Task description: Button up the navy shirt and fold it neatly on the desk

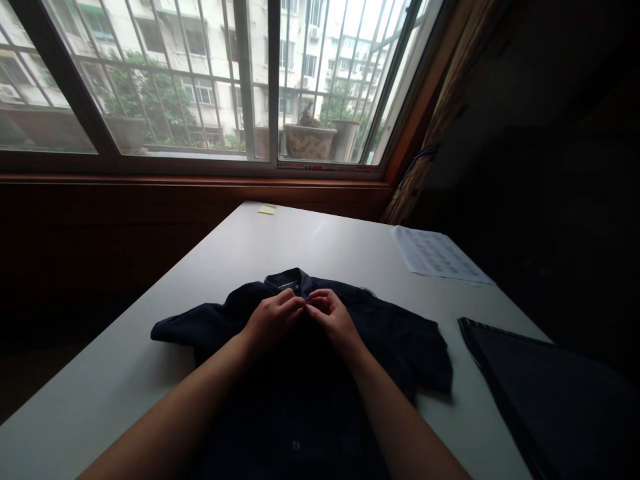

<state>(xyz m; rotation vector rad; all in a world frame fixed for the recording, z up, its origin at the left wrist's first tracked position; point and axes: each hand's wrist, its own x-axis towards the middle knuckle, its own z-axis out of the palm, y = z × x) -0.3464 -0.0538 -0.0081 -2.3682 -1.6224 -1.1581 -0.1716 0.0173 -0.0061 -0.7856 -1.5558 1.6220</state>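
Observation:
A dark navy short-sleeved shirt [400, 337] lies flat on the white table [150, 360], collar toward the window. My left hand [273, 320] and my right hand [333, 317] meet at the shirt's front just below the collar. Both have their fingers curled in a pinch on the shirt's front edge, fingertips touching each other. What exactly sits between the fingertips is too small and dark to make out.
A printed sheet of paper [437, 255] lies at the table's far right. A dark flat board or folder [550, 387] rests at the near right. A small yellow note [267, 210] sits at the far edge. A barred window and wooden sill stand behind.

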